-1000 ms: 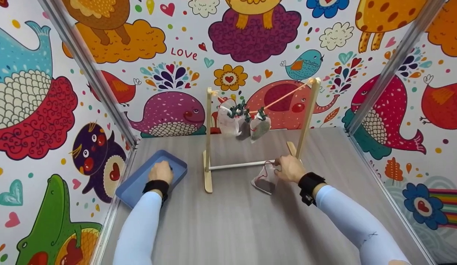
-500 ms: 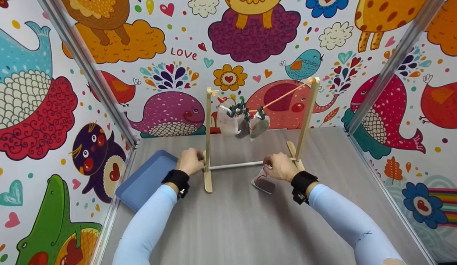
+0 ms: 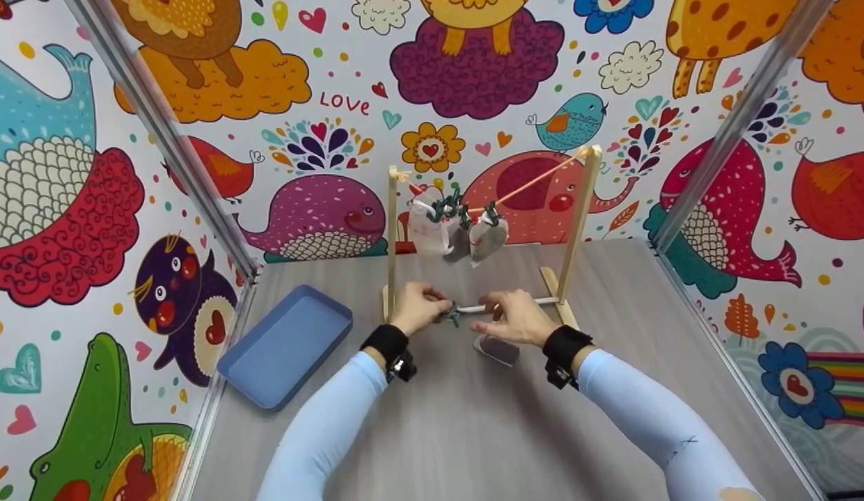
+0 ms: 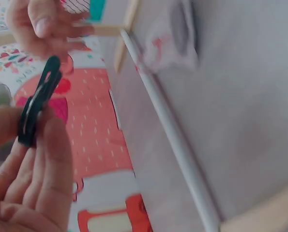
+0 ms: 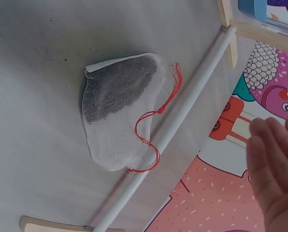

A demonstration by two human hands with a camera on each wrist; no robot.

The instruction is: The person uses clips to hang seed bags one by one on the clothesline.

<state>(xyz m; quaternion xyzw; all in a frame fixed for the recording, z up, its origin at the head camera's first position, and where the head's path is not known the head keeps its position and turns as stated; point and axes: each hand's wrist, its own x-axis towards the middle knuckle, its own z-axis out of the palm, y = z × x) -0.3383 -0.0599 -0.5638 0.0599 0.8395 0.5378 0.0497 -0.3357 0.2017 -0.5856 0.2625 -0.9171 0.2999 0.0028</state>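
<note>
My left hand pinches a dark green clip between thumb and fingers, above the stand's white rod. Across from it, my right hand has its fingers loosely extended and holds nothing. Below that hand, a white mesh sachet with dark filling lies on the table, its red drawstring trailing toward the rod. Behind both hands, several similar sachets hang by green clips from an orange cord.
The cord runs between two wooden posts joined low down by the white rod. A blue tray stands on the grey table at the left. Cartoon-printed walls with metal edges enclose the table.
My left hand has come from the blue tray to the middle, carrying the clip. My right hand has let go of the sachet, which now lies on the table.
</note>
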